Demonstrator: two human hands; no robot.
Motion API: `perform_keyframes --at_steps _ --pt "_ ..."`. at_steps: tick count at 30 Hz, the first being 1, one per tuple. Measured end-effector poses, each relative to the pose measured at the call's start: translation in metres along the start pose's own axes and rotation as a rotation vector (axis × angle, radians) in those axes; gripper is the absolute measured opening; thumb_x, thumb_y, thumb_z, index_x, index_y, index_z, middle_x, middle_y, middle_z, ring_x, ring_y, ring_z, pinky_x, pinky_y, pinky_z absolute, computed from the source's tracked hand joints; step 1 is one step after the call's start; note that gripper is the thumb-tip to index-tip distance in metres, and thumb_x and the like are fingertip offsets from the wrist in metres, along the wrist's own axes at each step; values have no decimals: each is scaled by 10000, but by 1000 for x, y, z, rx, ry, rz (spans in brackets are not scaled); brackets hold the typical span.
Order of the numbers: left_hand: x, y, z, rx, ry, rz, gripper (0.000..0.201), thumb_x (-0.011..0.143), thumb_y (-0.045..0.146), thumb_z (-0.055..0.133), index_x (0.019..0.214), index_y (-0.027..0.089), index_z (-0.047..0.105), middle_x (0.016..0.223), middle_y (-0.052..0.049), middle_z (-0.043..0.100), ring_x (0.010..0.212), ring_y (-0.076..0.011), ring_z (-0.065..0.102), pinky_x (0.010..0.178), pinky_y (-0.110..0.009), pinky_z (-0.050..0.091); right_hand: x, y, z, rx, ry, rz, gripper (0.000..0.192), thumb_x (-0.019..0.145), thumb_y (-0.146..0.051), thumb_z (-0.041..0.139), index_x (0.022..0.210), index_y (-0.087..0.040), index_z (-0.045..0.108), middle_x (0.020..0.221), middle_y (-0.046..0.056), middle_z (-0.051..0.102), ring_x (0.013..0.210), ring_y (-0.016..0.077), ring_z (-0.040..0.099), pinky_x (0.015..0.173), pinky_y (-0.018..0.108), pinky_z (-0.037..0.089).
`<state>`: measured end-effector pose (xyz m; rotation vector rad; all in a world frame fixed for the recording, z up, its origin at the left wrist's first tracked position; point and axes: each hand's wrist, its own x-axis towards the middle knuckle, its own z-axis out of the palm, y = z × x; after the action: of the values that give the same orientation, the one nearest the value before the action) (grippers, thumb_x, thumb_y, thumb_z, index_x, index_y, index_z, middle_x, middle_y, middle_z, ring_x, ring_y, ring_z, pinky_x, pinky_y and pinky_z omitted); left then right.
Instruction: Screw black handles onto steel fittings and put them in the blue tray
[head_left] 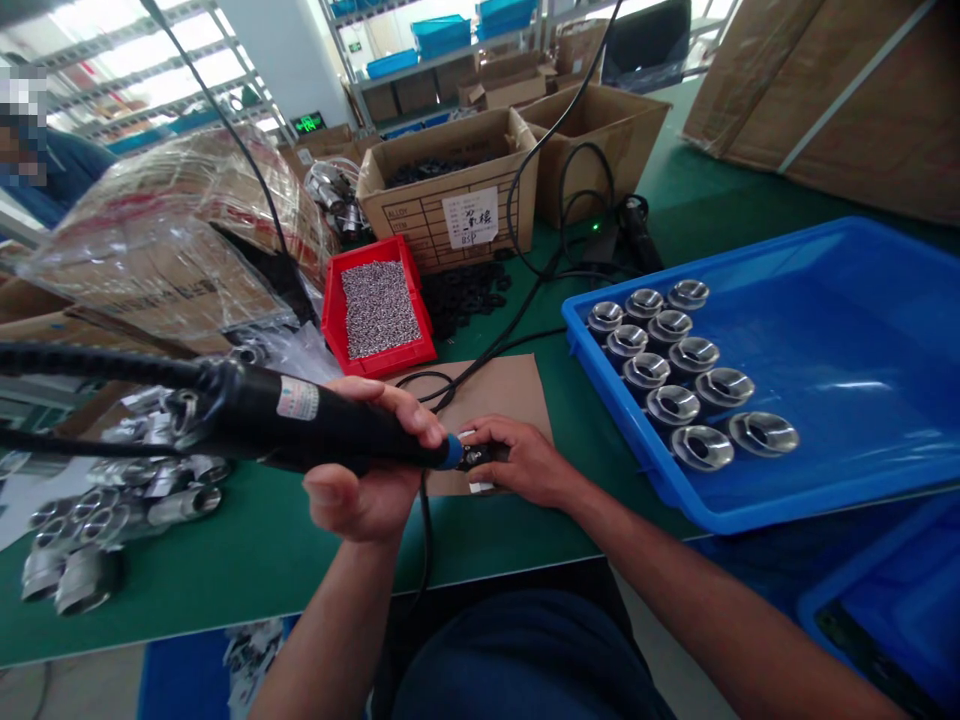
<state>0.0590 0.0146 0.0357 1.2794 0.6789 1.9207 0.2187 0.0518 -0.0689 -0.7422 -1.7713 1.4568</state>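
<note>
Gripping the black electric screwdriver, the left hand is wrapping its fingers around it while the right hand is pinching a small metal fitting at its tip.

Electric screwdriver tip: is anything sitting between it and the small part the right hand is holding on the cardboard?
Nothing visible does. The electric screwdriver, gripped by the left hand, points its tip straight at the small part pinched in the right hand; they appear to meet.
</note>
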Motion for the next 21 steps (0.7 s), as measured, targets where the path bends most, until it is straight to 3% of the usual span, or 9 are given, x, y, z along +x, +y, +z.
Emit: perform_keyframes --at_steps 14,21 --pt "-12 -8 -7 21 -11 -16 574 744 755 575 954 221 581 680 -10 567 510 -177 574 474 -329 506 1 -4 -1 -26 -11 -29 330 700 -200 826 1008 -207 706 1159 76 681 1067 237 651 948 398 492" --pt "-6 5 -2 13 -31 -2 548 773 705 582 976 197 587 723 -31 582 547 -193 600 510 -357 531 1 -4 0 -8 -12 -23 310 708 -199 820 998 -206 710 1157 69 674 1069 224 644 950 380 487"
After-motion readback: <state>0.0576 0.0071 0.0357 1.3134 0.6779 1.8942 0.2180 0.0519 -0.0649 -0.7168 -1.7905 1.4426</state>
